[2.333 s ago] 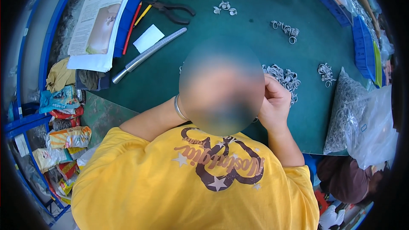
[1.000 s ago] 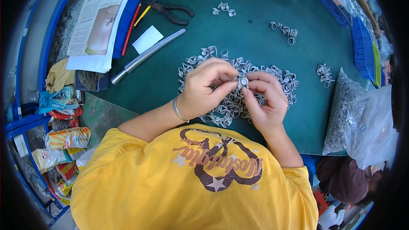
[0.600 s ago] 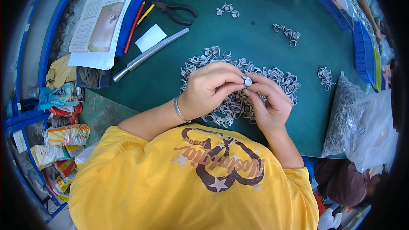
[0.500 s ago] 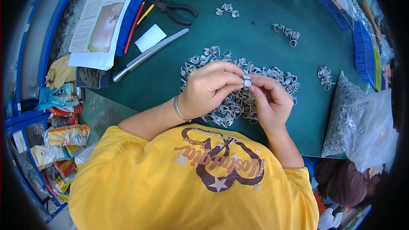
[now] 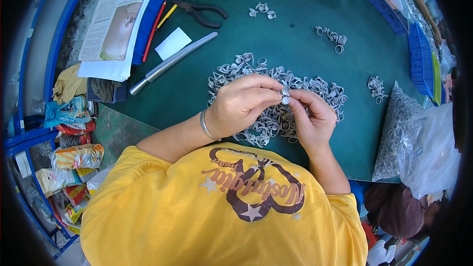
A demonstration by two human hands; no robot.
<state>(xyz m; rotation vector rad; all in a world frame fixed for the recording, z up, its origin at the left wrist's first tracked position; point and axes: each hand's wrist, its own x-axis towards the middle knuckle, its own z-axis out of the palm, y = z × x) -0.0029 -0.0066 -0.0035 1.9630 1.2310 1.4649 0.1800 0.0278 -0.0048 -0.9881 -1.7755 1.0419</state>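
Observation:
Between my two hands is a small grey metal ring (image 5: 285,100) with round cup-like faces. The fingertips of my left hand (image 5: 246,101) pinch it from the left, and my right hand (image 5: 314,116) pinches it from the right with thumb and forefinger. Both hands are closed, held above a wide pile of similar grey rings (image 5: 226,76) on the green tabletop. Part of the pile is hidden under my hands. Three smaller groups lie apart: one at the far middle (image 5: 262,10), one farther right (image 5: 333,38), one near the right edge (image 5: 376,89).
A tapered metal ring mandrel (image 5: 172,64) lies left of the pile, beside white paper (image 5: 173,44), pencils (image 5: 155,30) and dark-handled pliers (image 5: 202,12). Papers (image 5: 116,24) stack at far left. A clear bag of rings (image 5: 398,133) and blue bins (image 5: 420,59) stand at right.
The held ring and the fingertips have shifted slightly nearer to me, and the ring's round face is turned a little. Both hands keep their pinch; the groups of rings stay put.

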